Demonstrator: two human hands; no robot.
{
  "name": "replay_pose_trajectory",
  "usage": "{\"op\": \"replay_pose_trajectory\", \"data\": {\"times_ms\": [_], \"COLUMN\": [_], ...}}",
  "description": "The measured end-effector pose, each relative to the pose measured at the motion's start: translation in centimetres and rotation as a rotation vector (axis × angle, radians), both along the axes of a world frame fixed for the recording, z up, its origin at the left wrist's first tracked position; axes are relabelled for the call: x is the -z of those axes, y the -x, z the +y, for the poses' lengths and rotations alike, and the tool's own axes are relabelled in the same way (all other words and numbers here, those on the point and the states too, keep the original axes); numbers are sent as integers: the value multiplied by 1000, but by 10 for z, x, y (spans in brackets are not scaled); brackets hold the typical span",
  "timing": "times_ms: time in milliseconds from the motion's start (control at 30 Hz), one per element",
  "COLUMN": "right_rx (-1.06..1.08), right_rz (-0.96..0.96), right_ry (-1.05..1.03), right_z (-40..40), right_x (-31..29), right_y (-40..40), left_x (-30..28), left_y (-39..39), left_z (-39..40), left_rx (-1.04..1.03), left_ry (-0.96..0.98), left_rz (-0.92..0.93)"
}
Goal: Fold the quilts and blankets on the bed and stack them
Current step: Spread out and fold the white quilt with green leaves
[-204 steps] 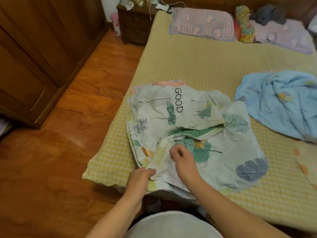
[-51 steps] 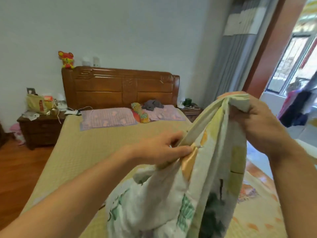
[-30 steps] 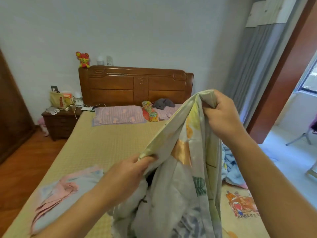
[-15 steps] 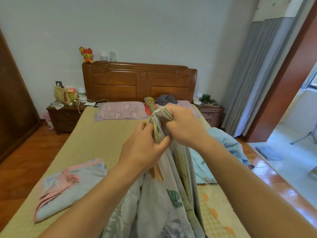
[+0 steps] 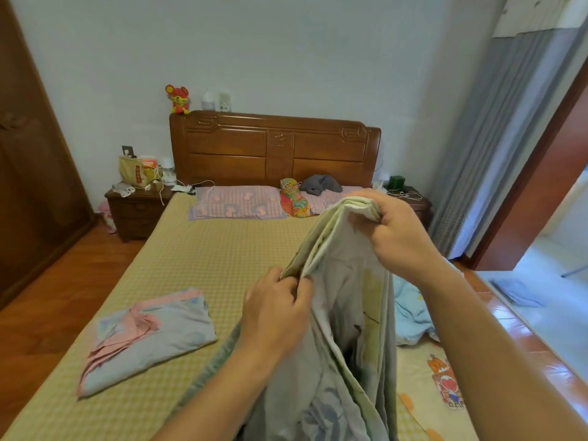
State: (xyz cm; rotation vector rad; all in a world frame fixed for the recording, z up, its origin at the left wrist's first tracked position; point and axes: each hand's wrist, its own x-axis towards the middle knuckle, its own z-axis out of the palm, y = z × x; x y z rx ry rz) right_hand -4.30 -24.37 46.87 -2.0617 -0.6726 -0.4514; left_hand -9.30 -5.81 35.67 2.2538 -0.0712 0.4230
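Wooden headboard [image 5: 275, 148] and pale wall close off the far end of the bed [image 5: 203, 259], whose yellow checked sheet carries everything in this job. Nearer than the headboard, held up in the air over the foot of the bed, hangs the printed quilt [image 5: 346, 345]: thin, pale grey-white with faded leaf and blue motifs, several layers bunched along one gathered edge. The right hand [image 5: 391, 237] pinches the stacked corners at the top, and the left hand [image 5: 273, 313] grips the same edge lower down, so both hands are clamped on the cloth, a short way apart. The risk, as I judge it, is that the layers slide out of line while the left hand works along the edge; a loose pinch would let one corner drop and the fold would come out skewed. The trailing lower part could also drag over the light blue blanket [image 5: 410, 310], crumpled just right of the quilt. A folded pink and grey blanket [image 5: 152, 332] lies to the quilt's left, well short of the headboard, where the stack may go.
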Motion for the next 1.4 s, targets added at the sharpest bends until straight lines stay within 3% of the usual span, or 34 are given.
{"op": "replay_pose_trajectory", "data": {"times_ms": [67,200,333,467,600,733,833,933,1000,1067,1133,1333,1400], "right_rx": [12,34,48,60,54,46,72,90,94,109,112,135,152], "right_rz": [38,89,85,-23,-52,-36,-13,-47,-111,-159,-178,-137,-120], "right_ry": [-86,-78,8,175,180,139,-4,-123,-185,-242,-267,-374,-346], "right_z": [-8,-16,-4,18,38,42,31,32,35,35,29,27,30], "right_x": [6,15,17,24,28,23,15,1,-13,-30,-46,-51,-41], "right_y": [-2,-5,-3,-3,-4,-8,-15,-22,-26,-30,-34,-48,-52], "left_x": [4,-3,-25,-24,-28,-20,-8,-4,-9,-18,-28,-5,27], "left_y": [-3,-4,16,21,14,2,-1,-5,-11,-15,-17,-36,-31], "left_z": [9,33,22,0,-10,-2,14,15,14,17,23,38,32], "left_rx": [75,333,401,188,-44,-117,-154,-177,-158,-61,29,-46,-69], "left_ry": [24,-180,-239,-153,-245,-226,-162,-163,-64,11,23,-196,-142], "left_rz": [-125,-281,-138,21,102,117,119,33,-138,-297,-331,204,308]}}
